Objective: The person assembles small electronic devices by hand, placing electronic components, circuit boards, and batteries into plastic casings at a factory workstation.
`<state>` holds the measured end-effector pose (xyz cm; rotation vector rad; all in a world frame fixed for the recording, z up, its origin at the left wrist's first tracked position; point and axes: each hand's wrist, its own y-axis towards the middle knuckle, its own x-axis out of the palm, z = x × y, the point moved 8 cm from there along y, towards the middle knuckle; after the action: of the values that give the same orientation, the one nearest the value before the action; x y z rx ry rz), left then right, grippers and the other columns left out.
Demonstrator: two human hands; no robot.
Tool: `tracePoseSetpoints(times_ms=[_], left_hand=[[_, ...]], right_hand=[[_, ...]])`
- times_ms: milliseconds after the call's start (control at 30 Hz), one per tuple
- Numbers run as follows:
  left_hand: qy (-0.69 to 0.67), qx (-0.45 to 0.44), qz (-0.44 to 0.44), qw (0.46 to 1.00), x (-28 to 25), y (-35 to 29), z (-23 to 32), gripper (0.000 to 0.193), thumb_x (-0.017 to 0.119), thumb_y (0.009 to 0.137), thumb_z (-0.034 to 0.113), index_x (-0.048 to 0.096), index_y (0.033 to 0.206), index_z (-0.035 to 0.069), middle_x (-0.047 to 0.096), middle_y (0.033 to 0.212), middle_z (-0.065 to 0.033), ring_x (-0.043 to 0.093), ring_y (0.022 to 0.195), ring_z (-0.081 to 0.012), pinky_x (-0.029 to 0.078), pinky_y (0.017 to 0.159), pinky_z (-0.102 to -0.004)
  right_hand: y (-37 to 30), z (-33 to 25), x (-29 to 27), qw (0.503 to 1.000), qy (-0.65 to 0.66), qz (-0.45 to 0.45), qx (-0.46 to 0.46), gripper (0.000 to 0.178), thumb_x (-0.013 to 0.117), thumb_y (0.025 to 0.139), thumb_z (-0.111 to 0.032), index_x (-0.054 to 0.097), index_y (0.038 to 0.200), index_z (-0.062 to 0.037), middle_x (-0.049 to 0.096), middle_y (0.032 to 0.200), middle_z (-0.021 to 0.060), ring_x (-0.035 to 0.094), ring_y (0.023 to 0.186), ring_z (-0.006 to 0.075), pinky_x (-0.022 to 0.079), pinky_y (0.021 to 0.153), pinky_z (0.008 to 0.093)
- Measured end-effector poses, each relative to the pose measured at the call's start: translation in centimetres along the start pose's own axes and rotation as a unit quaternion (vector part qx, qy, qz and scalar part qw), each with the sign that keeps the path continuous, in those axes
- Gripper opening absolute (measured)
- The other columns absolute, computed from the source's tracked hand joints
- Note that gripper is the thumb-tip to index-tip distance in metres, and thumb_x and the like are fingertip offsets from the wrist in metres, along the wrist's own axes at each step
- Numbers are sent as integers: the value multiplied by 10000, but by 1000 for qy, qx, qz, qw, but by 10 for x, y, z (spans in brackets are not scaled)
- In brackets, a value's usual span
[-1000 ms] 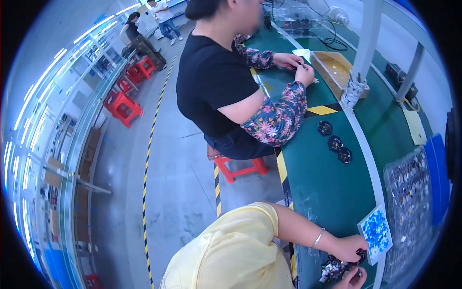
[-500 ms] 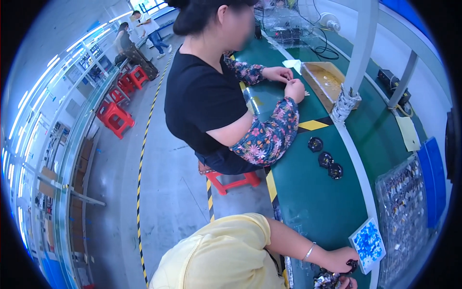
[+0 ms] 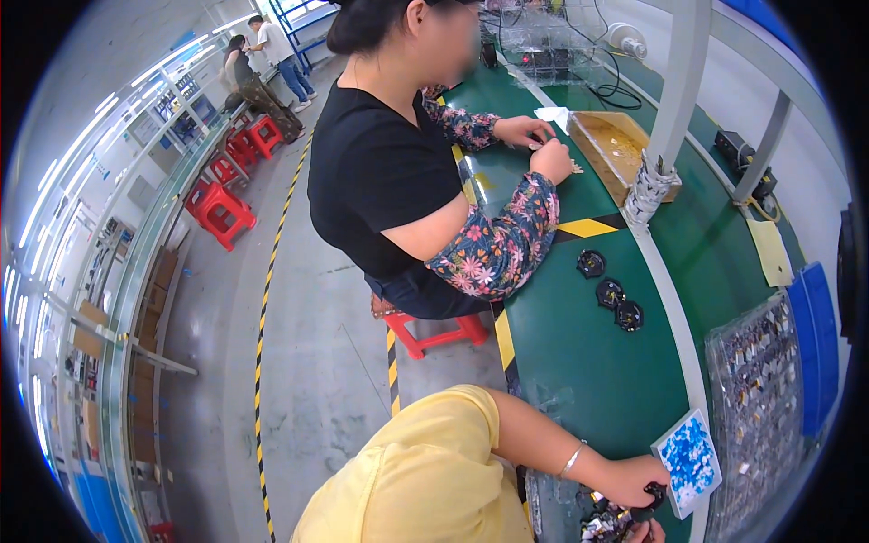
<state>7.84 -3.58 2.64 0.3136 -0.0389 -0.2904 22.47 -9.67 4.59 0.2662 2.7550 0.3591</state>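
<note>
Left hand (image 3: 630, 480) gripping a black part (image 3: 655, 494) above a heap (image 3: 601, 527)

The left hand, below a bracelet (image 3: 572, 460), has its fingers curled around the part, over the green surface (image 3: 593, 362) between its near edge and the white strip (image 3: 672, 303) running lengthwise. The right hand (image 3: 648, 532) is cut off by the lower border; its fingertips show just below the part, and whether they grip anything, I cannot tell. The heap of small black and silvery pieces lies beside both hands, toward the surface's near edge.

A white tray (image 3: 692, 498) of blue and white bits sits tilted at the strip, just beside the left hand. Beyond the strip, toward the far edge, lie a clear tray (image 3: 716, 351) of small parts and a blue bin (image 3: 811, 353).

Three black discs (image 3: 609, 292) lie in a row farther along the surface, short of the striped tape (image 3: 588, 227) crossing it. Past the tape, a co-worker (image 3: 389, 172) in floral sleeves holds both hands together near the near corner of a box (image 3: 598, 169).
</note>
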Motion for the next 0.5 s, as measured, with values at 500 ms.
tracePoseSetpoints(times_ms=[500], left_hand=[[29,-4,30,999,-24,6,13,144,577,673,47,565,799,-22,560,703,-174,562,677,-316,426,600,-386]], right_hand=[[-3,-27,2,986,-109,-69,-104,167,671,803,-50,630,916,66,641,814,138,595,698,188,514,635,276]])
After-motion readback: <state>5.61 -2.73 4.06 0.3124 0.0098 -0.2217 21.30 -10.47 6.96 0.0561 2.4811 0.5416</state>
